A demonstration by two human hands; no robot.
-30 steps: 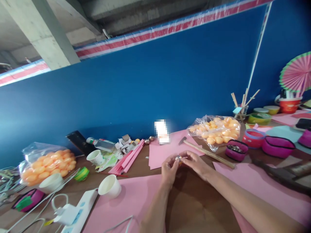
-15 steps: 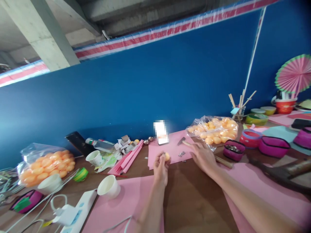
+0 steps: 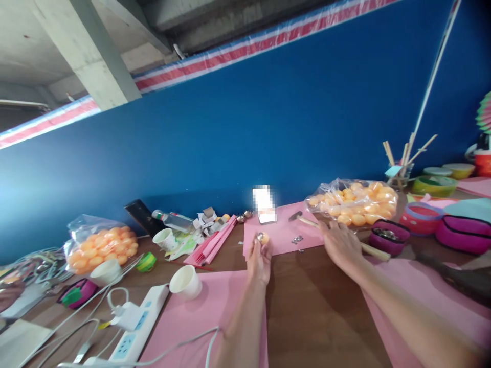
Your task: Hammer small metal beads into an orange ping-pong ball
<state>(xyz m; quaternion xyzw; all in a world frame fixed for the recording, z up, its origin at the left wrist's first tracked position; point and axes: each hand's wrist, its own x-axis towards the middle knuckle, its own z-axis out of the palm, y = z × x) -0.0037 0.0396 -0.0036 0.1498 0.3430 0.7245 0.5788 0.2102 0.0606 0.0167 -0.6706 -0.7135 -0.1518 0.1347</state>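
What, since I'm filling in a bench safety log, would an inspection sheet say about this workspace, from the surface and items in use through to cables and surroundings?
Surface: brown table, partly covered by pink sheets.
Things in use: orange ball with something shiny at it; hammer; small metal pieces in a loose cluster.
Clutter: paper cup, bags of orange balls on both sides.
Hands: left hand holds the ball; right hand lies over the hammer's handle, grip unclear.
Cables: white cable crosses a pink sheet; charger sits at the power strip.
Surroundings: blue partition behind the table; concrete pillar beyond.
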